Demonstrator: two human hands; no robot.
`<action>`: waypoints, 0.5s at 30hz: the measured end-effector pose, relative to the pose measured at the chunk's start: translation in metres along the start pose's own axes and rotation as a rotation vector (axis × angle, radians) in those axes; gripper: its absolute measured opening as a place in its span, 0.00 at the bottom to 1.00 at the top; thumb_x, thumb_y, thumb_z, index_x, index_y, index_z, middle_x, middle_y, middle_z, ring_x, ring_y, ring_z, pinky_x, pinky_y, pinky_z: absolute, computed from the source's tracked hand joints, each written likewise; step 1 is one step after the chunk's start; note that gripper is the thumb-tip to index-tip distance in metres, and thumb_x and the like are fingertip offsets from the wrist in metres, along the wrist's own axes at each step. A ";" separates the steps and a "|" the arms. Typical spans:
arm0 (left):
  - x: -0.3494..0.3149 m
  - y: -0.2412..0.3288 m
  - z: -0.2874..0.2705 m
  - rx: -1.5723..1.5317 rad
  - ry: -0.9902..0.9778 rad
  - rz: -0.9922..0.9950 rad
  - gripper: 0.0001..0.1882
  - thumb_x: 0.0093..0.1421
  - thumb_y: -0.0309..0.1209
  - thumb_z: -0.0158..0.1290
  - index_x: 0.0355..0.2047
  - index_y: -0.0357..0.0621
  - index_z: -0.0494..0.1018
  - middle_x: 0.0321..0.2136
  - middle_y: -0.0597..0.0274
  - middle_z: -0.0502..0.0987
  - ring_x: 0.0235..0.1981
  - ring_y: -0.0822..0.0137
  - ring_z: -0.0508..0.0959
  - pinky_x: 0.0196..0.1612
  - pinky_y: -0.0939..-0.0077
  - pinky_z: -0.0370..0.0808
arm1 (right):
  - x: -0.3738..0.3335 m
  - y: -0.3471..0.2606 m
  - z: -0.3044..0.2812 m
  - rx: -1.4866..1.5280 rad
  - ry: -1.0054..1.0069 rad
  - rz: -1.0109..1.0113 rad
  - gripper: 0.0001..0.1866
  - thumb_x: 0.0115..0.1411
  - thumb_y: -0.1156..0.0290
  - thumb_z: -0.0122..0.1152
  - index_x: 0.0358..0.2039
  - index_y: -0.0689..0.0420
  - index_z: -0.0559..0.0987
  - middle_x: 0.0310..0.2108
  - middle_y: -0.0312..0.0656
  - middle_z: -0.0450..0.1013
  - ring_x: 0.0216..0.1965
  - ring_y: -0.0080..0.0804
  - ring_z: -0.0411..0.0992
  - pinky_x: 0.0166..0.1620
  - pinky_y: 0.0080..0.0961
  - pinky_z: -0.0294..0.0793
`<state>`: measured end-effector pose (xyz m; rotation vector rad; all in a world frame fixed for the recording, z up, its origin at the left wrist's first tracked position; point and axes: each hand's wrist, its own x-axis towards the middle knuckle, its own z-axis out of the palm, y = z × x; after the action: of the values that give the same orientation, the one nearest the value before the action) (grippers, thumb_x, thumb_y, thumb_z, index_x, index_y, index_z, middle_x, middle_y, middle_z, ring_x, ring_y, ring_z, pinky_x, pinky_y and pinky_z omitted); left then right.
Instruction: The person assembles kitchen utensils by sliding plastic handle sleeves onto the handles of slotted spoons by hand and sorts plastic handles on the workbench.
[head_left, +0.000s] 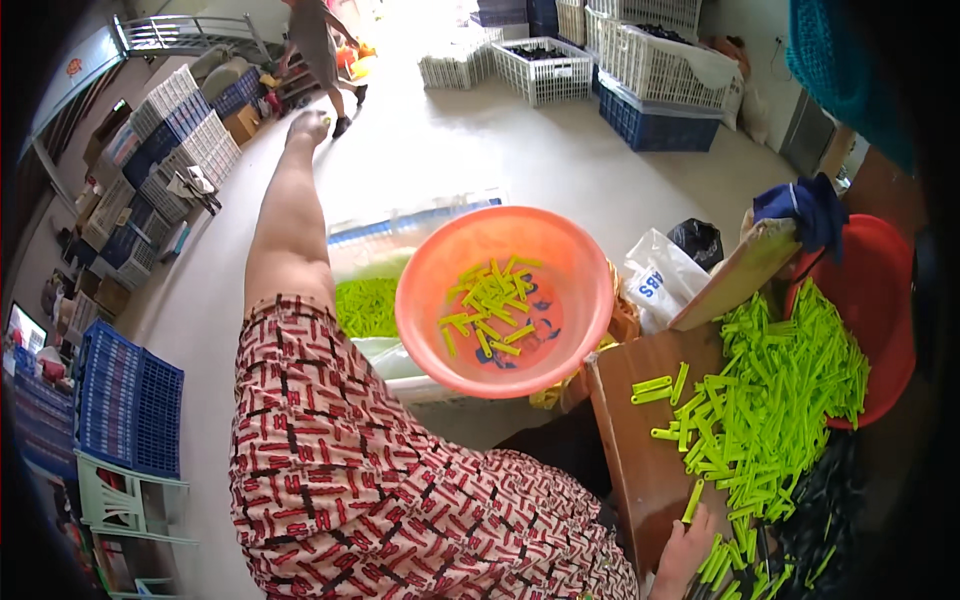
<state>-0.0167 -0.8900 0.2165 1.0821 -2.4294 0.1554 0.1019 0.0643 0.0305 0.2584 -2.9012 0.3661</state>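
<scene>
My left arm stretches far out toward the upper left, over the floor. My left hand (308, 127) looks closed at its end; a speck of yellow-green shows at the fingers, too small to name. At the lower right, my right hand (688, 548) is at the brown table (640, 450), its fingertips pinching the end of a bright green plastic strip (693, 501). Beside it spreads a large heap of similar green strips (790, 390). An orange plastic basin (585, 340) with several strips inside stands in front of me.
Under the basin is a white-and-blue crate (410, 232) holding more green pieces (367, 308). A red basin (890, 330) leans behind the heap. Black pieces (825, 500) lie at the lower right. Stacked crates (660, 115) stand farther off. A person (315, 45) walks at the back.
</scene>
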 end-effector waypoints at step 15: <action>0.033 0.123 0.078 0.038 -0.202 0.031 0.23 0.71 0.38 0.51 0.65 0.52 0.70 0.61 0.58 0.75 0.64 0.60 0.72 0.66 0.68 0.68 | 0.000 -0.023 -0.014 0.037 -0.121 0.264 0.22 0.51 0.84 0.65 0.47 0.60 0.71 0.45 0.52 0.69 0.47 0.56 0.70 0.48 0.44 0.70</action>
<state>-0.1541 -0.8510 0.1737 1.1257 -2.6334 0.1075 0.1093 0.0464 0.0492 -0.1025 -3.0560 0.4608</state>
